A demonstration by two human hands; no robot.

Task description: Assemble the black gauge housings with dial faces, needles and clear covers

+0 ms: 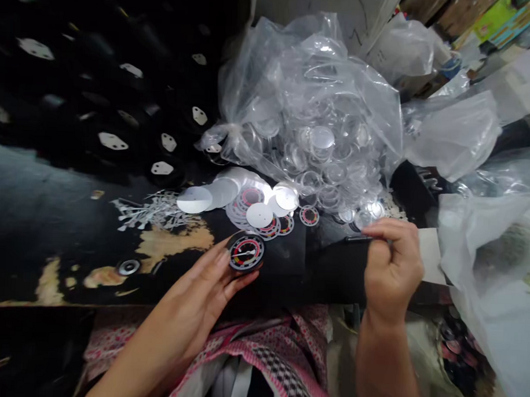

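Note:
My left hand [205, 280] holds a small round black gauge [246, 252] with a red, black and white dial, gripped at its edge by the fingertips. My right hand [391, 263] is closed on a thin dark tool [358, 239] that points left, level with the gauge. Just beyond the gauge lies a heap of printed dial faces and plain white discs [256, 205] on the black worktop. Behind them a large clear plastic bag [311, 113] is full of round clear lenses.
The black worktop [38, 214] has worn tan patches and a scatter of small white needles [154, 211]. Dark stacked parts with white plates [113, 141] fill the far left. More plastic bags [485, 241] crowd the right. A patterned pink cloth [281, 349] covers my lap.

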